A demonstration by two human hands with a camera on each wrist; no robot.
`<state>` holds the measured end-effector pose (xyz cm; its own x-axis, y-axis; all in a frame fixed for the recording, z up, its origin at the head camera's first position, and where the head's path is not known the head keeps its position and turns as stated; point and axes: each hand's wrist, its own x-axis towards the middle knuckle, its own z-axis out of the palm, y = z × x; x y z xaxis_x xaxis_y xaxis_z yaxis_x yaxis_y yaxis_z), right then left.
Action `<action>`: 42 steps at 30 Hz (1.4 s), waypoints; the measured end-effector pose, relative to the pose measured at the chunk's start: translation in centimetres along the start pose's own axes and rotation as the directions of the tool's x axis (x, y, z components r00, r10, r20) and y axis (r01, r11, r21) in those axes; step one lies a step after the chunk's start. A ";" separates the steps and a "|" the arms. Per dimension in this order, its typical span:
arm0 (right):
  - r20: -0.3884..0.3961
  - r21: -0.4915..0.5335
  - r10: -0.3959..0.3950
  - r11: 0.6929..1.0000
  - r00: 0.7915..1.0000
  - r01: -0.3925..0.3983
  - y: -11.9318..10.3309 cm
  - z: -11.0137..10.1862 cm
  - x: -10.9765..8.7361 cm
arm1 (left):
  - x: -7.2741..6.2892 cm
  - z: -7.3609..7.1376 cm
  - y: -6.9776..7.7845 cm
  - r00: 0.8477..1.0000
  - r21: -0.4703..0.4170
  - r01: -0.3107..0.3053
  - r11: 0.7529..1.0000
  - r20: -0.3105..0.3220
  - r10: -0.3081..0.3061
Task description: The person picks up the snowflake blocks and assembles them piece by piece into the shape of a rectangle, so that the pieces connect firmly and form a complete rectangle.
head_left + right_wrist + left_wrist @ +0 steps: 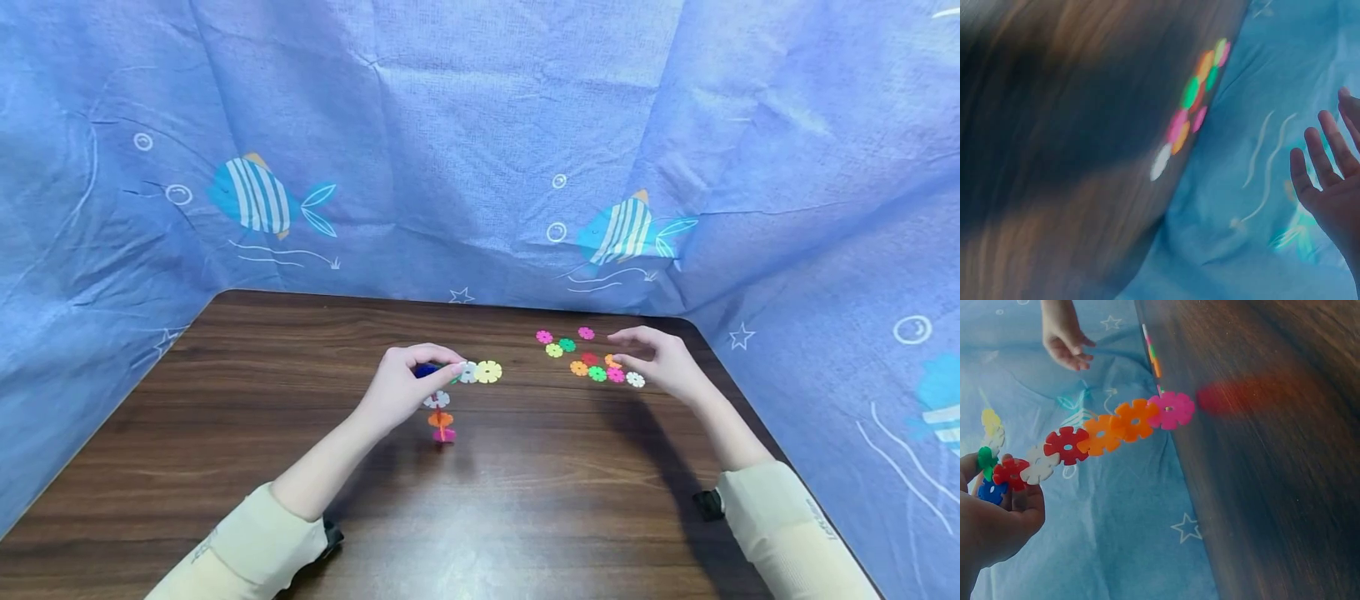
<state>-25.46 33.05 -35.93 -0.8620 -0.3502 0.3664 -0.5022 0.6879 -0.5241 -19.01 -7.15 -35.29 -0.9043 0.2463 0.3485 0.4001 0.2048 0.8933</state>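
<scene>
My left hand [401, 385] pinches a chain of interlocking flower-shaped plastic discs between thumb and fingers, above the table. One arm of the chain runs down through a white disc [1040, 465], a red disc [1066, 446] and orange discs to a pink disc [1172, 410] at its low end. The other arm ends in a pale yellow disc [489, 372] pointing right. A blue disc [992, 492] and a green disc [987, 462] sit by the fingertips. My right hand [665, 363], fingers apart and holding nothing, hovers over the loose discs, nearest an orange disc [612, 361].
Several loose discs lie at the back right of the brown wooden table [262, 400], among them a white disc [635, 380] and a green disc [597, 373]. A blue fish-patterned cloth [480, 125] hangs behind and beside the table.
</scene>
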 end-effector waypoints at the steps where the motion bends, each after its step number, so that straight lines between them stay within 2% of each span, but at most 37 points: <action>1: -0.004 -0.020 0.017 1.000 1.000 -0.018 0.7 0.0 -0.1 | 0.0 0.0 -0.1 1.000 0.000 0.005 1.000 0.000 -0.005; 8: -0.032 -0.176 0.103 0.979 0.994 -0.107 4.5 0.0 -1.0 | 0.0 -0.1 0.0 1.000 0.005 0.015 1.000 0.002 -0.015; 13: -0.002 -0.156 0.131 0.979 0.991 -0.130 6.5 0.2 -1.4 | 0.0 -0.1 0.1 1.000 0.001 0.019 1.000 0.003 -0.019; 18: 0.060 -0.116 0.171 0.980 0.984 -0.163 8.1 0.6 -1.6 | -0.1 -0.1 0.0 1.000 -0.013 0.016 1.000 0.001 -0.016; 23: 0.104 -0.179 0.191 0.969 0.976 -0.171 9.6 1.1 -1.6 | -0.1 -0.1 0.0 1.000 0.000 0.007 1.000 0.000 -0.007; 32: 0.108 -0.244 0.227 0.950 0.968 -0.196 10.8 1.4 -1.3 | 0.0 -0.1 -0.3 1.000 -0.023 0.026 0.999 0.017 -0.026; 42: 0.131 -0.245 0.238 0.948 0.962 -0.201 10.6 1.4 -1.1 | -0.1 -0.1 -0.2 0.999 -0.028 0.032 0.999 0.019 -0.031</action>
<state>-29.90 39.82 -42.95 -0.9581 -0.2569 0.1269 -0.2862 0.8787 -0.3822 -18.97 -7.32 -35.46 -0.9133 0.2582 0.3149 0.3668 0.1861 0.9115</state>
